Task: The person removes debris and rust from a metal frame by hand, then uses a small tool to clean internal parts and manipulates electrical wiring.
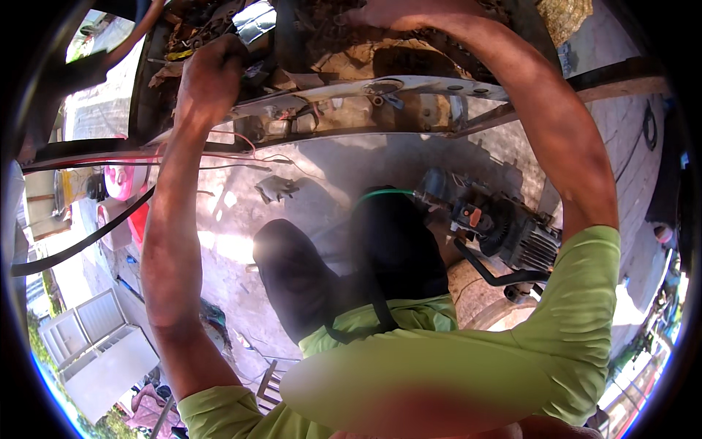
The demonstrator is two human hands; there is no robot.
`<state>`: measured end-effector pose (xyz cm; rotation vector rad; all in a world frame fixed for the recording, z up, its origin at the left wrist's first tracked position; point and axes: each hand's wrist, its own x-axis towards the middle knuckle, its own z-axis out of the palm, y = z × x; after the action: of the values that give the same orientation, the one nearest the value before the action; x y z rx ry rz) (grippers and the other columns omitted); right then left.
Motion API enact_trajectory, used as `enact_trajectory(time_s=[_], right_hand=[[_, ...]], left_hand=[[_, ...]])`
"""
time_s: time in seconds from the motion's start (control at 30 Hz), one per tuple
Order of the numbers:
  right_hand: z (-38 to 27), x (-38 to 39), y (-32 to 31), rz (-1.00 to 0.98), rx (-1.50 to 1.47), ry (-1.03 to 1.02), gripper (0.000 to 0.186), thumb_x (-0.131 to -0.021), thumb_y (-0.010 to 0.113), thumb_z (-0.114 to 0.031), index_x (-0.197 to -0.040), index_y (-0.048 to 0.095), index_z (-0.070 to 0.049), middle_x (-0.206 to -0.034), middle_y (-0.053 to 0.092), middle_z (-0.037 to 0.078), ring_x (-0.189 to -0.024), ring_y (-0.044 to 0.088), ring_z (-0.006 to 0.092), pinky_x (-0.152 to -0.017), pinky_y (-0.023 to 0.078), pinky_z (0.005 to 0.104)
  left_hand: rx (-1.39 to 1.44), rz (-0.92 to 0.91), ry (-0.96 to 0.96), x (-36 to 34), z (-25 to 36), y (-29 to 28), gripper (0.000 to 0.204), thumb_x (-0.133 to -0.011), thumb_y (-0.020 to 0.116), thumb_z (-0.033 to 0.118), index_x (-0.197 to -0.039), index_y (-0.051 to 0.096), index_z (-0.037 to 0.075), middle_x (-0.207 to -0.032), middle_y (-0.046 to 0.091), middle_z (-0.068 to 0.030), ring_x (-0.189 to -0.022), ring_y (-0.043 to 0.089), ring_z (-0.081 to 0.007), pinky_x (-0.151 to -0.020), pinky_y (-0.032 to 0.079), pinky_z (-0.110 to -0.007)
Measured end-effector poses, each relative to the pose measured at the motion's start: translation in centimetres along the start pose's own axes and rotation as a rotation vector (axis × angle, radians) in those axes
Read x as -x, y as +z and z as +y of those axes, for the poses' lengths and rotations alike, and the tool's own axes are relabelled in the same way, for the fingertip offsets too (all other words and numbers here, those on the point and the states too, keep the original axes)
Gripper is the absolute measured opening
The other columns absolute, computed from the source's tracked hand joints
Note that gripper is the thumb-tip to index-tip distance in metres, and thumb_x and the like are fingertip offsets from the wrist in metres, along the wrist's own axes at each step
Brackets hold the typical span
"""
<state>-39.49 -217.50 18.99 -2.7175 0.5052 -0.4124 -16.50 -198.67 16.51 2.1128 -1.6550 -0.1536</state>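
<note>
Both my arms reach forward to a dark metal-framed bench or tray (pixel 475 128) filled with loose, rusty-looking small parts (pixel 197 29) and brown scraps. My left hand (pixel 208 80) is over its left part, with the fingers curled closed; what they hold, if anything, is hidden. Just beyond those fingers lies a shiny silvery piece (pixel 254 20). My right hand (pixel 409 13) is at the top edge of the picture, over the middle of the parts. Its fingers are partly cut off and unclear. A pale metal bar with holes (pixel 336 91) runs along the near side.
On the concrete floor at right stands a compressor-like machine (pixel 504 227) with a green hose (pixel 384 192). A pale glove or rag (pixel 276 188) lies ahead of my knees. Thin wires (pixel 234 157) hang below the bench. Pink and red containers (pixel 123 181) and a white cabinet-like thing (pixel 102 351) are at left.
</note>
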Motion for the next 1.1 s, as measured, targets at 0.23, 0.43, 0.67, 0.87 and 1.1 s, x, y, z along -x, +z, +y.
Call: enact_trajectory(time_s=[0.23, 0.43, 0.67, 0.87, 1.1], right_hand=[[0.4, -1.1, 1.7, 0.047, 0.237, 0.062, 0.031, -0.081, 0.068, -0.025, -0.105, 0.072, -0.005, -0.098, 0.071, 0.022, -0.096, 0.069, 0.0388, -0.086, 0.053, 0.0495], [3.3, 0.1, -0.2, 0.096, 0.414, 0.212, 0.028, -0.079, 0.066, -0.025, -0.095, 0.073, -0.005, -0.096, 0.071, 0.023, -0.091, 0.069, 0.0398, -0.081, 0.054, 0.0513], [6.3, 0.0, -2.0, 0.045, 0.535, 0.311, 0.023, -0.075, 0.065, -0.02, -0.087, 0.073, -0.002, -0.086, 0.07, 0.023, -0.084, 0.069, 0.0387, -0.072, 0.055, 0.0493], [3.0, 0.2, -2.8, -0.058, 0.136, 0.275, 0.033, -0.077, 0.07, -0.029, -0.095, 0.073, 0.0, -0.094, 0.071, 0.025, -0.089, 0.069, 0.0391, -0.077, 0.055, 0.0482], [2.5, 0.5, -0.7, -0.159, 0.271, 0.037, 0.033, -0.078, 0.068, -0.023, -0.105, 0.074, -0.004, -0.097, 0.071, 0.024, -0.095, 0.068, 0.0406, -0.085, 0.053, 0.0493]], left_hand=[[0.006, 0.0, -0.019, 0.0, 0.0, 0.1, 0.016, -0.088, 0.054, 0.009, -0.095, 0.067, 0.004, -0.088, 0.068, -0.013, -0.086, 0.066, -0.0235, -0.081, 0.05, -0.034], [0.016, -0.01, -0.006, -0.3, 0.9, 0.5, 0.016, -0.089, 0.054, 0.01, -0.095, 0.067, 0.004, -0.088, 0.068, -0.0136, -0.086, 0.066, -0.0239, -0.081, 0.05, -0.035], [-0.001, 0.004, 0.005, -0.1, 0.6, 0.2, 0.016, -0.088, 0.054, 0.009, -0.095, 0.067, 0.004, -0.089, 0.068, -0.0144, -0.086, 0.067, -0.0256, -0.081, 0.05, -0.035], [0.038, -0.025, 0.004, -0.6, 1.4, 1.0, 0.016, -0.088, 0.054, 0.009, -0.096, 0.067, 0.004, -0.089, 0.068, -0.0146, -0.087, 0.067, -0.0261, -0.082, 0.05, -0.036], [0.038, 0.004, 0.023, -0.3, 0.6, 0.5, 0.016, -0.088, 0.053, 0.009, -0.095, 0.066, 0.004, -0.087, 0.068, -0.0141, -0.085, 0.066, -0.025, -0.081, 0.049, -0.035]])
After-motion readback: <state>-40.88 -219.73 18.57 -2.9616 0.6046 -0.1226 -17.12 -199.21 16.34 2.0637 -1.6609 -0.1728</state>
